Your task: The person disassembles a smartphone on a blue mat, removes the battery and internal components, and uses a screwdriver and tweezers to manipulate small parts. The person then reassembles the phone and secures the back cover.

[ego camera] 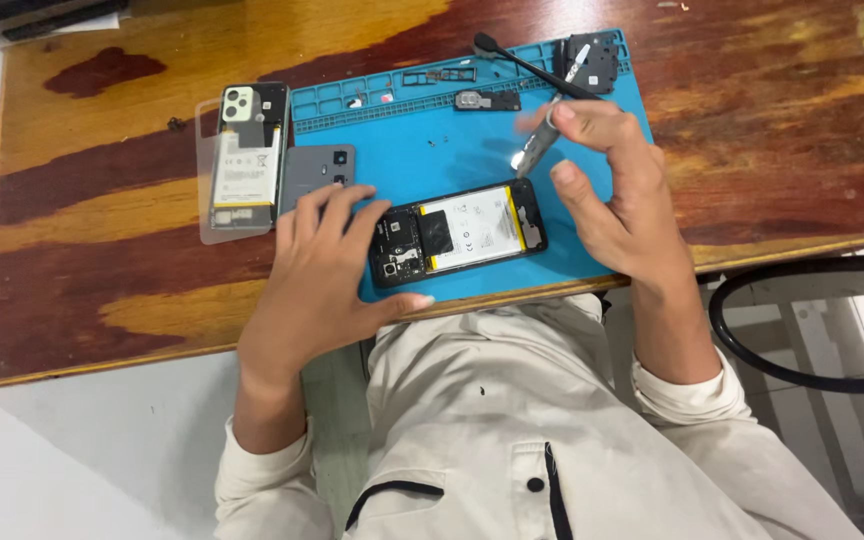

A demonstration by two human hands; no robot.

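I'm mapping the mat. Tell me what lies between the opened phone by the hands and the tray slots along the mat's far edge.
In the head view, bare blue mat with a few tiny screws separates the opened phone from the tray slots.

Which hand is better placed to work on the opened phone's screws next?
Probably the right hand: it grips the screwdriver, tip just above the opened phone. The left hand lies flat, steadying the phone's camera end on the blue mat.

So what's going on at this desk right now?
A person is working on an opened phone that lies on a blue mat, its back off and battery showing. The left hand steadies the phone's end, while the right hand holds a small screwdriver just above it. A second opened phone and loose parts lie nearby.
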